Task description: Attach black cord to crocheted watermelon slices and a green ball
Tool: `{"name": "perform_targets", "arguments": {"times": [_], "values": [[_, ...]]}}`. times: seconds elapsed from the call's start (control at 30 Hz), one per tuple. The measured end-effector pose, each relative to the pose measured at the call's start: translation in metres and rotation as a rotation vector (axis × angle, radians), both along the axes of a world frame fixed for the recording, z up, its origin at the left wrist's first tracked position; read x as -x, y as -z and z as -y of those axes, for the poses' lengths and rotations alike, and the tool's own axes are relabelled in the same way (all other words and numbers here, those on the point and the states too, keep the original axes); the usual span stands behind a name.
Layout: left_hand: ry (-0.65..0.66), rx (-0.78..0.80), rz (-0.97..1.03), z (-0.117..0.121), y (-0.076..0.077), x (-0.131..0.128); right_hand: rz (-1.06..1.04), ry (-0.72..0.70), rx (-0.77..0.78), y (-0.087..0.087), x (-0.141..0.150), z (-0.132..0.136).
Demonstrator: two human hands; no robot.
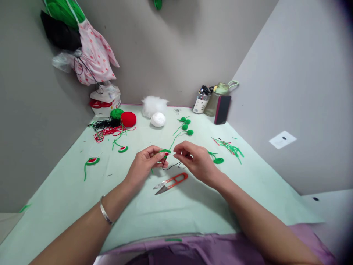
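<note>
My left hand (146,160) is closed on a small crocheted watermelon slice (166,153), green-edged with a red middle, partly covered by the fingers. Close to its right, my right hand (194,156) pinches a thin pale needle (171,154) that reaches to the slice; most of it is hidden. Black yarn (172,167) hangs in a loop below the slice, between the hands. Orange-handled thread snips (173,182) lie on the mat just beneath, blades pointing left.
Two watermelon slices (93,161) lie at left, below yarn strands and a red yarn ball (128,119). White yarn (158,119) and stuffing (154,106) stand at the back. Green crocheted pieces (185,127), yarn scraps (231,148), a phone (222,109) and a bottle (211,105) are right.
</note>
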State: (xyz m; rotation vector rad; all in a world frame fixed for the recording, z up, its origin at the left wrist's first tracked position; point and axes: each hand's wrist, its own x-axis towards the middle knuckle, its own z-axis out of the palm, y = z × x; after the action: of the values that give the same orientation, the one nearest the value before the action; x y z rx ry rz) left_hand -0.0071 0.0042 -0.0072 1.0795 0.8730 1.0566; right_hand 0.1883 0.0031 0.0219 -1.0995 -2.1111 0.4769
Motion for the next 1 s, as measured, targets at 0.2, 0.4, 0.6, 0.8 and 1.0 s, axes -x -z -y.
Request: {"name": "perform_targets", "arguments": {"times": [0.2, 0.4, 0.6, 0.8, 1.0], "values": [[0.054, 0.035, 0.027, -0.001, -0.002, 0.003, -0.078, 0.008, 0.088, 0.0, -0.002, -0.003], [0.16, 0.068, 0.094, -0.004, -0.003, 0.006, -0.201, -0.005, 0.221, -0.001, -0.005, -0.008], [0.241, 0.083, 0.111, -0.003, -0.005, 0.007, -0.426, -0.128, 0.453, 0.003, -0.007, -0.014], [0.217, 0.124, 0.13, -0.002, -0.004, 0.003, -0.467, -0.153, 0.503, 0.007, -0.002, -0.014], [0.194, 0.124, 0.153, -0.002, -0.003, 0.001, -0.222, -0.123, 0.248, 0.0, -0.006, -0.013]]}}
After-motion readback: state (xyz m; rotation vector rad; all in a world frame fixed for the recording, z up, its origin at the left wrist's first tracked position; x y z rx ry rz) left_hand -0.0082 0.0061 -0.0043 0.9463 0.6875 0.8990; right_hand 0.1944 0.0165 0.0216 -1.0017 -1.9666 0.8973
